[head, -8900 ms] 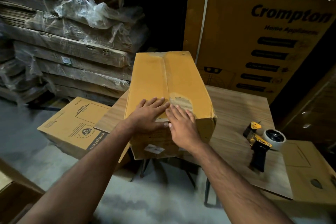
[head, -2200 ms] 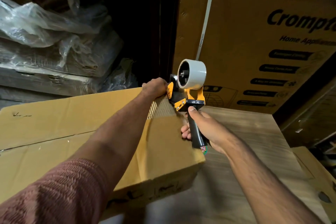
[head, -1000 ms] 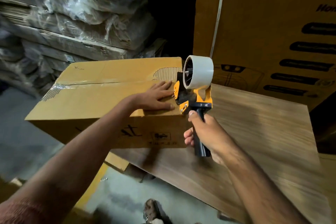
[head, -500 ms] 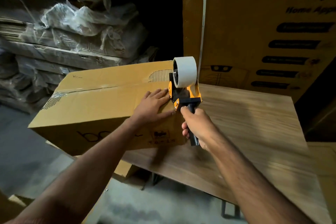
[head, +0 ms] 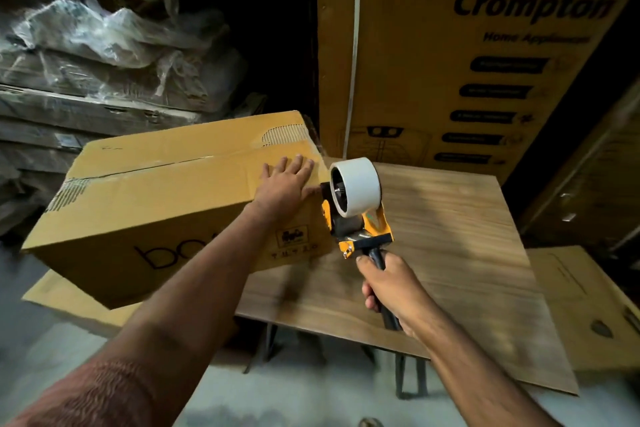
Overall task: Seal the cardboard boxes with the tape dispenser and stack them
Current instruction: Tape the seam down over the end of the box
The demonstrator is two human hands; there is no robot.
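Box: brown rectangular cardboard box (head: pixel 166 204) on the wooden bench (head: pixel 450 253), at 9 o'clock.
Left hand (head: pixel 285 184): fingers spread flat, pressing the flap.
Right hand (head: pixel 391 291): fingers wrapped round the yellow-and-black tape dispenser (head: pixel 356 204) handle.
Technique: anchor tape over the end, pull straight along the seam.

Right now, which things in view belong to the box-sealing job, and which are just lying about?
In the job:
cardboard box, on the wooden table
tape dispenser, gripped by the right hand
left hand, flat on the box top

Lying about:
large Crompton carton behind the table
plastic-wrapped stacks at left
flat cardboard at right
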